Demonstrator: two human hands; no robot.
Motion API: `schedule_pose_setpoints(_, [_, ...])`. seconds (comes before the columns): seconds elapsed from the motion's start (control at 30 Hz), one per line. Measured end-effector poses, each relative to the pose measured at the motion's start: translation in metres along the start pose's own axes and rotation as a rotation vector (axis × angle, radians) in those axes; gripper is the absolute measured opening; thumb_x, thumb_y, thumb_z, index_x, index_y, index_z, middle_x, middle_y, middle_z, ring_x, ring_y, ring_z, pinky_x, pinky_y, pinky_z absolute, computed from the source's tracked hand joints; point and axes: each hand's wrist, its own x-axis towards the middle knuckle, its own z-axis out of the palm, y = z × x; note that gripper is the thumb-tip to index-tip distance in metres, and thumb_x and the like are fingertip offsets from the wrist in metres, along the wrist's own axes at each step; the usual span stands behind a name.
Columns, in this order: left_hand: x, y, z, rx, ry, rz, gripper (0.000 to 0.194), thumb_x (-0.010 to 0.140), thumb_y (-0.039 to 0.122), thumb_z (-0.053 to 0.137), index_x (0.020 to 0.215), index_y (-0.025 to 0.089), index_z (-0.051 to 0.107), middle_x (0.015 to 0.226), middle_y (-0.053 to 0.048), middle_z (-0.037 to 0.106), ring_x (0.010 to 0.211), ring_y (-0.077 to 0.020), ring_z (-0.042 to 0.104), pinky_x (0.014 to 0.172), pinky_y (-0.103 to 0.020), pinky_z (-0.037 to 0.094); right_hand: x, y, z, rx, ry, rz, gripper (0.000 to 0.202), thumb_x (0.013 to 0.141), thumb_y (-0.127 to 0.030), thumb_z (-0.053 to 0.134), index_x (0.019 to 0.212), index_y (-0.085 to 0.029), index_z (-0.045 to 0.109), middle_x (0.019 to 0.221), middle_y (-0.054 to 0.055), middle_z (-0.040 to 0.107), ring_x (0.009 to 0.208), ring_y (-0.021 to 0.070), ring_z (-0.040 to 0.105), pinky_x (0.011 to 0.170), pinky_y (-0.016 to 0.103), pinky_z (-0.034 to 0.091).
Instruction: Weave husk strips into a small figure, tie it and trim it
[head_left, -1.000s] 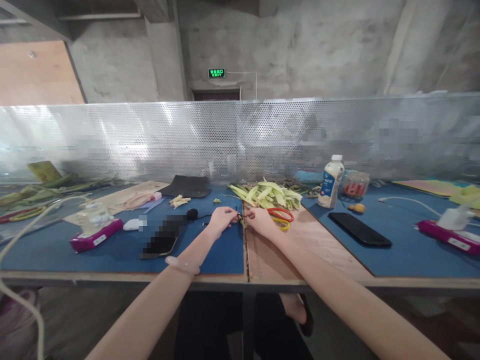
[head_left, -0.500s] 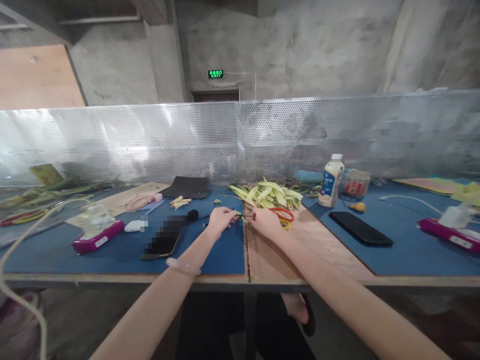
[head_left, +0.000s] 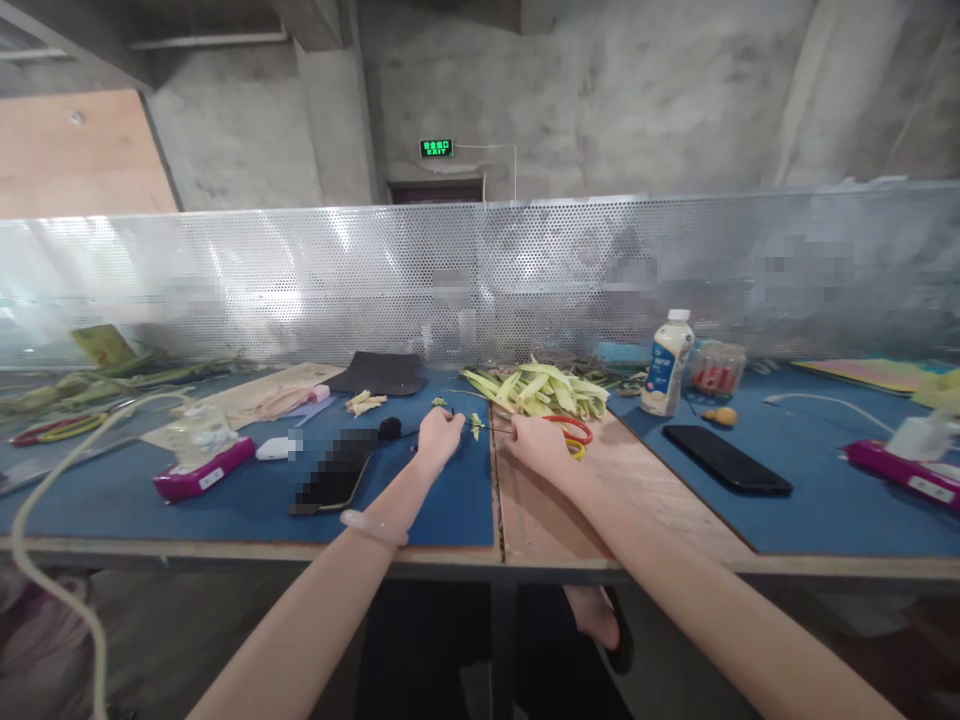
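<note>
Over the blue mat, my left hand (head_left: 441, 434) has its fingers pinched on a thin dark strand, whose end sticks up past the fingertips. My right hand (head_left: 534, 440) grips the right part of a thin dark strand (head_left: 495, 429) above the tan board. Between the hands, a small green leafy piece (head_left: 475, 427) sits at the strand's left end. Behind them lies a heap of pale green husk strips (head_left: 544, 388). Red-and-yellow-handled scissors (head_left: 576, 432) are partly hidden behind my right hand.
Left of my hands are a dark phone (head_left: 337, 475), a purple power strip (head_left: 204, 470) and pale folded pieces (head_left: 365, 402). A bottle (head_left: 666, 365), a jar (head_left: 718, 368) and a black phone (head_left: 726, 460) stand or lie on the right. A perforated metal screen (head_left: 360, 280) runs behind.
My hands have moved slightly apart, and the green piece between them shows more fully. The whole view has shifted a little.
</note>
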Motion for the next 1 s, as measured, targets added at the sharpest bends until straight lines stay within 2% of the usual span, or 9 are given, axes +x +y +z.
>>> schedule_pose_setpoints(0.17, [-0.003, 0.006, -0.007, -0.026, 0.106, 0.011, 0.027, 0.085, 0.031, 0.051, 0.106, 0.015, 0.056, 0.107, -0.008, 0.058, 0.093, -0.0195, 0.057, 0.079, -0.041, 0.048, 0.001, -0.001, -0.001, 0.000, 0.012, 0.016, 0.026, 0.087, -0.035, 0.048, 0.099, -0.013, 0.056, 0.092, 0.005, 0.059, 0.084, 0.0162, 0.057, 0.074, 0.035, 0.047])
schedule_pose_setpoints(0.33, [-0.006, 0.007, -0.009, -0.122, 0.113, -0.014, 0.026, 0.085, 0.030, 0.051, 0.105, 0.015, 0.055, 0.106, -0.007, 0.059, 0.090, -0.0187, 0.058, 0.077, -0.039, 0.049, 0.000, -0.003, -0.002, 0.009, 0.023, 0.038, 0.028, 0.088, -0.036, 0.047, 0.101, -0.012, 0.055, 0.091, 0.006, 0.059, 0.084, 0.0168, 0.057, 0.074, 0.035, 0.047])
schedule_pose_setpoints(0.43, [-0.007, 0.008, -0.009, -0.213, 0.046, -0.037, 0.026, 0.085, 0.031, 0.050, 0.105, 0.014, 0.055, 0.101, -0.007, 0.060, 0.083, -0.0166, 0.060, 0.071, -0.036, 0.051, -0.001, 0.001, -0.001, 0.030, 0.018, 0.035, 0.028, 0.087, -0.037, 0.048, 0.099, -0.012, 0.056, 0.090, 0.006, 0.059, 0.084, 0.0169, 0.057, 0.075, 0.036, 0.046])
schedule_pose_setpoints(0.57, [-0.010, 0.011, -0.009, -0.337, -0.106, -0.049, 0.026, 0.086, 0.031, 0.050, 0.104, 0.013, 0.055, 0.095, -0.006, 0.061, 0.077, -0.0147, 0.060, 0.065, -0.032, 0.052, 0.000, 0.007, 0.002, 0.085, 0.018, -0.009, 0.025, 0.086, -0.036, 0.049, 0.093, -0.013, 0.057, 0.087, 0.004, 0.059, 0.082, 0.0161, 0.057, 0.074, 0.035, 0.046])
schedule_pose_setpoints(0.67, [-0.012, 0.013, -0.007, -0.399, -0.187, -0.045, 0.025, 0.085, 0.030, 0.050, 0.104, 0.013, 0.055, 0.096, -0.006, 0.061, 0.076, -0.0145, 0.060, 0.064, -0.032, 0.052, 0.001, 0.007, 0.003, 0.126, 0.066, -0.076, 0.023, 0.087, -0.033, 0.048, 0.095, -0.013, 0.056, 0.094, 0.005, 0.058, 0.086, 0.0165, 0.055, 0.076, 0.035, 0.046])
schedule_pose_setpoints(0.87, [-0.013, 0.012, -0.003, -0.459, -0.269, -0.028, 0.024, 0.085, 0.029, 0.051, 0.102, 0.013, 0.056, 0.096, -0.006, 0.060, 0.077, -0.0147, 0.060, 0.065, -0.032, 0.052, 0.004, -0.009, 0.010, 0.179, 0.087, -0.295, 0.022, 0.085, -0.030, 0.052, 0.097, -0.013, 0.056, 0.098, 0.005, 0.055, 0.091, 0.0170, 0.053, 0.079, 0.035, 0.044])
schedule_pose_setpoints(1.0, [-0.013, 0.011, -0.004, -0.489, -0.309, -0.036, 0.025, 0.085, 0.030, 0.051, 0.104, 0.013, 0.056, 0.099, -0.006, 0.060, 0.081, -0.0159, 0.060, 0.069, -0.034, 0.051, 0.009, -0.017, 0.019, 0.175, 0.086, -0.380, 0.020, 0.087, -0.029, 0.050, 0.097, -0.012, 0.056, 0.096, 0.005, 0.056, 0.088, 0.0161, 0.054, 0.077, 0.034, 0.045])
